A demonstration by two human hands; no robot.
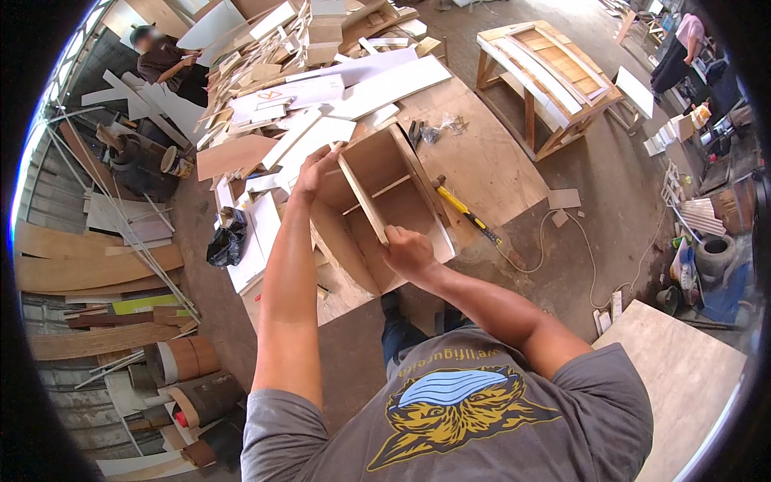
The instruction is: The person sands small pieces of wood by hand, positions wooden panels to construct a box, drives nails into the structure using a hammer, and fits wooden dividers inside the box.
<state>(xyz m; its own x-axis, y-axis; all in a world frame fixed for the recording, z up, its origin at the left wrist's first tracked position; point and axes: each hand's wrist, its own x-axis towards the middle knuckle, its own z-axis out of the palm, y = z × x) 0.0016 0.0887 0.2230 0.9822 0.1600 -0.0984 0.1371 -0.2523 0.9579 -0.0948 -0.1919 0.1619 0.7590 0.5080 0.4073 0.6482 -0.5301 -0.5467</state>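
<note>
An open wooden box (344, 243) sits on the plywood worktable in front of me, its inside facing up. Across its opening runs a narrow wooden board (363, 193), with a thin crosspiece visible below. My left hand (318, 169) is closed around the far end of this board. My right hand (409, 252) grips the near end, fingers curled over it. To the right of the box lies a hammer (467, 212) with a yellow and black handle. What supports the board inside the box is hard to make out.
Scrap boards (309, 48) are heaped behind the box. A black plastic bag (228, 236) lies at the left. A second wooden table (534, 88) stands back right. One person (165, 64) is at far left, another (684, 44) at far right. A cord (590, 265) crosses the floor.
</note>
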